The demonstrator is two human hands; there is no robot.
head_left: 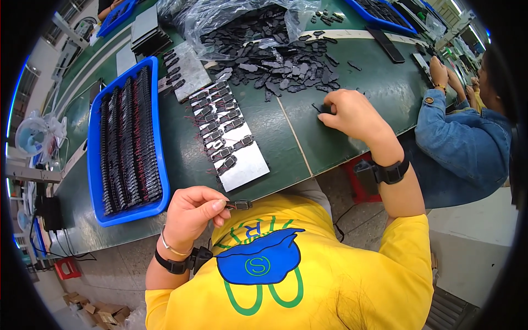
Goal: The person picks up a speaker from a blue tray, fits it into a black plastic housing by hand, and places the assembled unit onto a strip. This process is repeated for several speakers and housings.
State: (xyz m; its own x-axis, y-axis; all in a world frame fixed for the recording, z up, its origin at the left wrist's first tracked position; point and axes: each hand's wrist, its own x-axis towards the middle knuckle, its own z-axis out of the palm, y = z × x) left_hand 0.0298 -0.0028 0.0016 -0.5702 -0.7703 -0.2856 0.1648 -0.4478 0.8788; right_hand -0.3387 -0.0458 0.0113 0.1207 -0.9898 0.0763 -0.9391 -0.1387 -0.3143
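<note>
My left hand (190, 215) is closed, pinching a small black speaker module (240, 205) with a pale rectangular rim, just off the table's near edge. My right hand (353, 114) is raised over the green table, closed with thumb and finger on a small black plastic piece (317, 108); the fingers partly hide it. Beyond my left hand lies a metal plate (246, 171) with rows of similar modules (224, 122), some showing red wires. A loose heap of flat black plastic pieces (291, 71) spreads on the table, left of and beyond my right hand.
A blue tray (160, 165) packed with rows of black modules stands at left. Behind are another metal plate (190, 69), stacked grey plates (147, 34) and a clear plastic bag (190, 25). A black strip (385, 45) lies at back right. A co-worker's denim sleeve (459, 140) is at right.
</note>
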